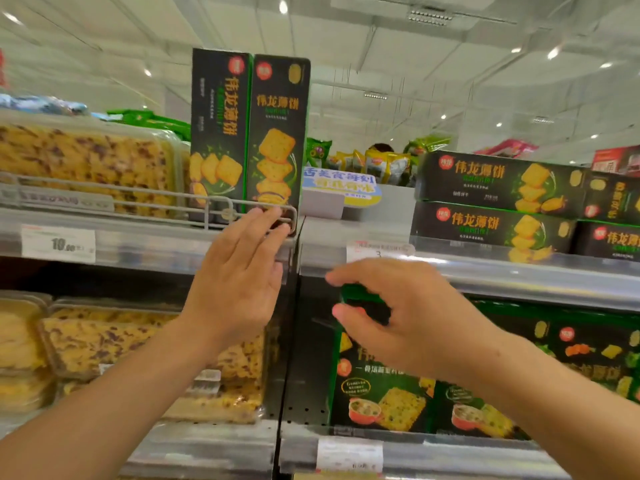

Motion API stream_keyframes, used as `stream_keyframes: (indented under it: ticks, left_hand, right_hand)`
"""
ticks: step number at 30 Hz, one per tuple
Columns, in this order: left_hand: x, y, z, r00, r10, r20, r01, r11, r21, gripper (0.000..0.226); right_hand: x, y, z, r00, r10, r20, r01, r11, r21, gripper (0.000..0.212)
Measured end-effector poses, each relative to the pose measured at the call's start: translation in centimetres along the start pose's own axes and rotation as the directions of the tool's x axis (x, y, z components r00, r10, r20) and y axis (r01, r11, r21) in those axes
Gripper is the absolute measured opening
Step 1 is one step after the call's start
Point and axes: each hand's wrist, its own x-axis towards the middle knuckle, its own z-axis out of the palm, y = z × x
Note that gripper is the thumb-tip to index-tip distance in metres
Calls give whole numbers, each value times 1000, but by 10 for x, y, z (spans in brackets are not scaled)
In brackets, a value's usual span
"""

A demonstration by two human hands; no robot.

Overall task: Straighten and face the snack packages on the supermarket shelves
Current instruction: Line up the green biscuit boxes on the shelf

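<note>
Two tall dark cracker boxes (277,133) stand upright at the right end of the upper left shelf, behind a wire rail (214,202). My left hand (242,271) reaches up with straight fingers, and its tips touch the foot of the right box at the rail. On the shelf below, my right hand (398,317) curls thumb and fingers round the top left corner of a green cracker box (381,393). Flat stacks of the same dark cracker boxes (491,202) lie on the upper right shelf.
Clear trays of yellow crisp snacks (86,161) fill the upper left shelf, with more trays (104,341) below. A blue and yellow sign (341,187) sits between the bays. Price tags (57,242) line the shelf edges. Green bags (381,161) lie behind.
</note>
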Motion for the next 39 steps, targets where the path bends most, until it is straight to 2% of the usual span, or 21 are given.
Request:
stream_keyframes:
  ticks: [2,4,7,10,13,18,20,22,25,28,33,39]
  left_hand:
    - [-9,-20,-6,999,-4,37,0,995,97,46]
    - [-16,-29,-7,995,40,91,-55,985,162,49]
    - [-18,-28,-4,997,39,59,-47,987,151,48]
    - [-19,-28,-2,999,38,22,-41,990,138,47]
    - [-19,-30,-2,999,51,6,-51,991,125,48]
    - [-20,-32,0,998,55,10,-56,991,121,49]
    - [-21,-33,1,998,59,9,-60,991,119,49]
    - [-19,-33,2,998,57,-6,-56,991,123,49]
    - [-18,-32,4,998,51,-35,-46,991,124,49]
    - [-19,-31,5,998,44,-42,-39,992,118,49]
    - [-20,-32,7,997,47,-56,-40,992,116,49]
    - [-19,-31,7,997,45,-56,-39,993,113,50]
  right_hand:
    - [38,-11,-18,978,19,-209,12,989,145,30]
    - [84,-17,-29,951,109,-288,-51,978,202,35]
    - [141,-16,-33,922,330,-202,-247,903,351,69]
    - [171,-9,-21,879,475,-22,-388,742,546,91]
    - [180,2,-6,846,529,65,-449,642,621,83]
    - [180,17,-2,813,582,17,-439,594,674,65]
    - [179,27,-18,835,549,-31,-395,637,662,60]
    - [175,37,-39,858,511,-50,-394,718,573,54]
    - [164,51,-59,868,494,46,-479,809,341,52]
    - [154,61,-59,855,499,141,-517,838,175,52]
    - [147,60,-49,883,397,252,-435,893,117,53]
    - [150,57,-37,858,379,348,-403,915,-3,56]
